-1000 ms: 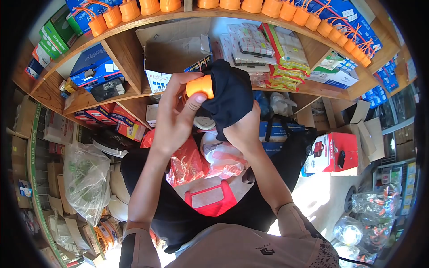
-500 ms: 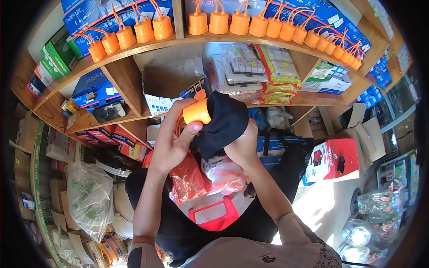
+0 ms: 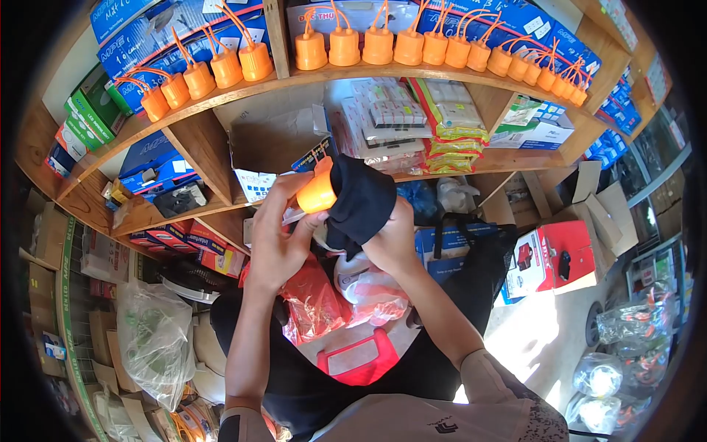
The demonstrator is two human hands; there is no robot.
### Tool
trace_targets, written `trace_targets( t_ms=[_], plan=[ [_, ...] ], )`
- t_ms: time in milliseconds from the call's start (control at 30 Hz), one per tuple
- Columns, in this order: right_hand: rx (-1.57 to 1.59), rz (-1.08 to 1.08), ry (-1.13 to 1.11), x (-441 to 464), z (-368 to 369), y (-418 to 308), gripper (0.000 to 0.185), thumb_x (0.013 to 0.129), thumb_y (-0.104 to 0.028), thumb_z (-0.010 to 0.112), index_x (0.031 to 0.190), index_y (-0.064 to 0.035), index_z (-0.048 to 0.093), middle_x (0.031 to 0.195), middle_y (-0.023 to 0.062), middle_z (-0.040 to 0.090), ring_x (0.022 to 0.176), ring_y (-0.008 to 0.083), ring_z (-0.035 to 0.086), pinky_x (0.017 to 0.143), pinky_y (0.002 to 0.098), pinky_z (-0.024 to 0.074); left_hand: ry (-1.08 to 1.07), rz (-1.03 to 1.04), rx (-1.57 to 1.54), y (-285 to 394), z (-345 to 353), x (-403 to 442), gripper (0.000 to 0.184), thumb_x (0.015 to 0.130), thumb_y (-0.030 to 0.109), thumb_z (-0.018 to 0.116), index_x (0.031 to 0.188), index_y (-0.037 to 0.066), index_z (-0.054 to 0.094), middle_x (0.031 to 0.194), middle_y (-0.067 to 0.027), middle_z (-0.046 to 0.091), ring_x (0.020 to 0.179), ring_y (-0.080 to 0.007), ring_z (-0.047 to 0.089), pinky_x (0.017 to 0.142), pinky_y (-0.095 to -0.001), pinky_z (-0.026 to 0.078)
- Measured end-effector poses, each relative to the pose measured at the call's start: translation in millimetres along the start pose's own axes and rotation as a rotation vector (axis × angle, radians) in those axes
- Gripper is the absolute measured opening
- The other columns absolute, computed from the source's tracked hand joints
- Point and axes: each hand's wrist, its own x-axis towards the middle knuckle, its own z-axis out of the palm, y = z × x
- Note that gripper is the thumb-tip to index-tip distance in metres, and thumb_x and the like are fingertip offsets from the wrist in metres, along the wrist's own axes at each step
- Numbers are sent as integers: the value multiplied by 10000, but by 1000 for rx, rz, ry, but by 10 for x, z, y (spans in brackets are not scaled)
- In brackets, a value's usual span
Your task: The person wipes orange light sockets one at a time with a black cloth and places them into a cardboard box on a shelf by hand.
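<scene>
While orange sockets line the wooden shelf, the left hand pinches a glossy orange cylinder; soft black cloth hides the right hand's fingers, whose grip I cannot tell.

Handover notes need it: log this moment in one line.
left hand: grips orange fitting | right hand: holds black cloth against fitting | shelf above: more orange fittings
</scene>
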Motion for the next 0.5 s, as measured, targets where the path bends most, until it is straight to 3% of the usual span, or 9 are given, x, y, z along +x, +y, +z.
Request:
trace_targets(
  t_ms=[33,67,133,200,267,333,400,433,500],
  plan=[
    [-13,-29,-43,3,18,-14,181,788,-46,789,932,-4,688,935,54,721,863,129,677,792,292,518,2,182,255,-75,-14,36,503,779,-27,816,1224,2,581,1175,-139,647,1097,-230,658,954,-368,517],
    [-22,-56,-92,6,43,-26,189,796,-52,795,948,-3,694,942,57,721,879,129,677,803,294,518,4,174,262,-95,-9,5,503,779,-27,816,1224,2,581,1175,-139,647,1097,-230,658,954,-368,517],
    [-28,-123,-75,41,81,-75,243,815,-25,759,1050,2,704,933,93,737,842,164,707,764,311,539,-62,-56,68,-50,-28,-30,451,819,-18,799,1211,7,576,1157,-112,659,1091,-212,659,926,-360,527],
    [-11,51,-40,54,8,-193,227,814,-18,753,1034,2,703,939,98,742,843,184,717,768,321,543,-162,-227,-131,-35,-159,-26,427,888,36,770,1262,12,565,1135,-83,666,1078,-194,663,886,-349,539],
    [-33,9,-5,56,-27,-112,195,817,-25,758,1000,3,700,913,85,742,805,177,711,740,314,543,-484,-488,-669,-155,-314,35,374,957,116,728,1282,8,577,1118,-64,665,1043,-175,666,855,-337,544],
    [-88,-7,-60,40,-58,-95,174,820,-29,764,973,7,688,896,74,738,788,168,699,733,316,540,-466,-524,-629,-146,-204,-1,342,1000,160,682,1286,-2,591,1114,-63,663,993,-178,667,869,-324,532],
    [-116,-34,-75,43,-66,-32,171,826,-21,758,975,9,682,917,81,736,811,158,693,746,313,537,-110,-312,-338,-92,-40,-48,328,977,118,698,1264,-9,606,1127,-83,658,988,-183,655,871,-332,522],
    [-145,-62,-86,49,-68,-26,167,831,-13,753,977,12,675,938,88,734,834,149,688,758,311,533,-74,-131,-75,-32,-33,4,382,873,9,758,1220,-5,600,1120,-118,639,1017,-229,647,889,-354,507],
    [-71,-11,-17,-3,93,-34,162,842,-6,740,987,15,670,962,97,731,854,145,683,769,312,531,-6,11,83,-63,23,1,419,806,-43,773,1181,1,592,1116,-134,625,1032,-253,640,888,-365,505]
  ],
)
